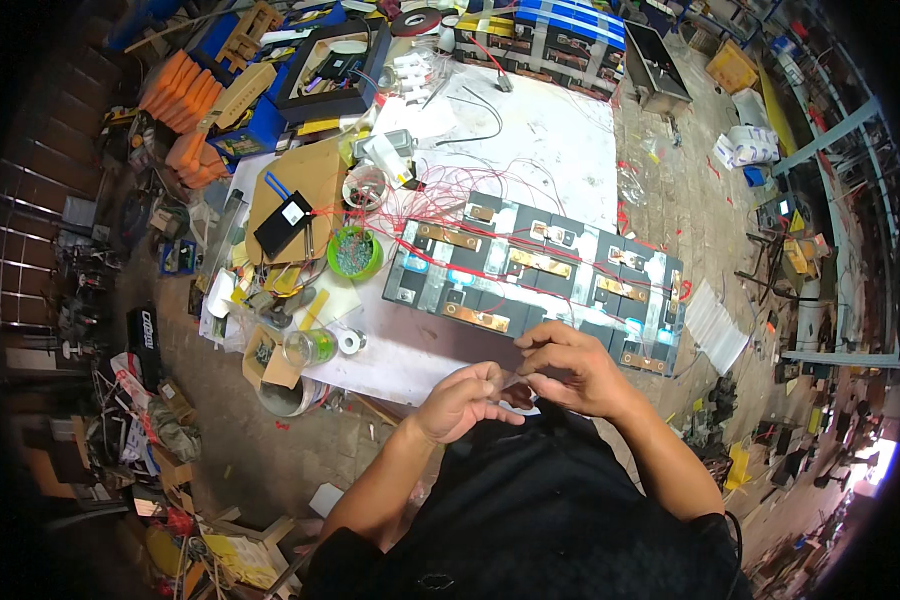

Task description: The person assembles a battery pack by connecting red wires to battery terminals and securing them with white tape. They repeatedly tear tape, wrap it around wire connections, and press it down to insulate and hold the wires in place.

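Note:
My left hand (462, 403) and my right hand (576, 372) meet in front of my body, just off the near edge of the table. Both have their thumbs and fingers pinched together. Something thin and pale seems to pass between the fingertips, too small to name. Just beyond them lies a battery pack (540, 264), a block of dark cells joined by copper bars and strips of clear tape. Thin red wires (500, 175) run over it and gather at its left, leading toward a flat black box (283, 226) with a blue lead.
Left of the pack stand a green tub (355, 252) of small parts, a clear jar (310, 347) and a white roll (350, 342). At the far end sit another battery pack (560, 45) and a black tray (333, 68). A metal rack (838, 250) stands at right.

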Demonstrator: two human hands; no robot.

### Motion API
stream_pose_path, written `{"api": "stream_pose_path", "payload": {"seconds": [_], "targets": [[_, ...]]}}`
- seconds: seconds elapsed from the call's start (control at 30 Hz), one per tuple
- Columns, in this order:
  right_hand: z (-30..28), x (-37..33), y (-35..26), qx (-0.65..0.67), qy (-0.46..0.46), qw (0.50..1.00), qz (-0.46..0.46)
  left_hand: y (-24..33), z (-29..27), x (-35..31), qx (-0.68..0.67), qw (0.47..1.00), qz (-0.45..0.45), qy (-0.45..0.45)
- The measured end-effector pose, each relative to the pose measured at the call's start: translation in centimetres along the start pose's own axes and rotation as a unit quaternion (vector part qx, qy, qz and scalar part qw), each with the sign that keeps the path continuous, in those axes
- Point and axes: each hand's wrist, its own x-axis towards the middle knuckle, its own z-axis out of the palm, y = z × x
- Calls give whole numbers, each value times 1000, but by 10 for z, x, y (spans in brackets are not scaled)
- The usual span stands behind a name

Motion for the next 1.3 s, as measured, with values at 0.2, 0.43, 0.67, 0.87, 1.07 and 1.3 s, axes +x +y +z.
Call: {"api": "stream_pose_path", "payload": {"seconds": [0.2, 0.43, 0.67, 0.87, 1.07, 1.3], "targets": [[0, 18, -3, 36, 54, 998, 3, 35, -5, 6, 10, 998, -53, -41], [-5, 53, -8, 2, 118, 993, 23, 129, -26, 24, 270, 959, -63, -67], [-39, 89, 6, 48, 156, 983, 89, 241, -64, 88, 735, 638, 209, 98], [-50, 132, 13, 83, 140, 980, 114, 282, -113, 156, 740, 672, -16, 1], [-55, 156, 35, 91, 115, 978, 146, 303, -119, 177, 779, 614, -100, -80], [-48, 176, 63, 115, 89, 974, 174, 312, -106, 183, 735, 650, -172, -91]]}}
